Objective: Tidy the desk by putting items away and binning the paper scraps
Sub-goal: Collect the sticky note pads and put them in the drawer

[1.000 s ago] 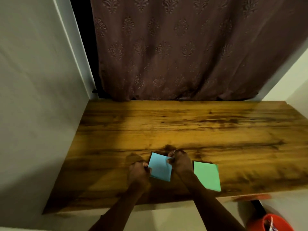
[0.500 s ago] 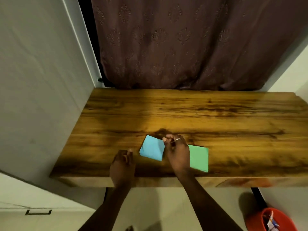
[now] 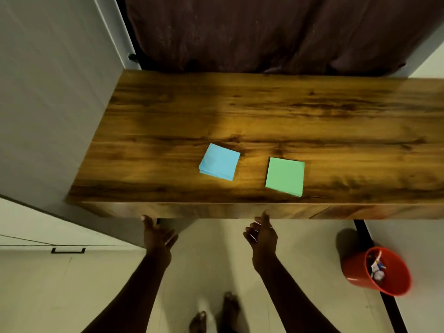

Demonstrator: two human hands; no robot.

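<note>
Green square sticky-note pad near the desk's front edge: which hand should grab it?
Probably right. The right hand hangs open just below the wooden desk's front edge, almost under the green square sticky-note pad; the left hand, also empty, sits farther away.

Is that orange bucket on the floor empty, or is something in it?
Not empty. The orange bucket tilts its mouth toward the camera, and crumpled paper scraps lie inside, well below the rim.

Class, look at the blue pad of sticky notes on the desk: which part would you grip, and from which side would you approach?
Probably best to pinch the blue pad across its left and right edges, coming from above on the near side. It lies flat on the desk, slightly rotated, with bare wood all round and the green pad apart from it. Both the left hand and the right hand are empty below the desk's front edge.
</note>
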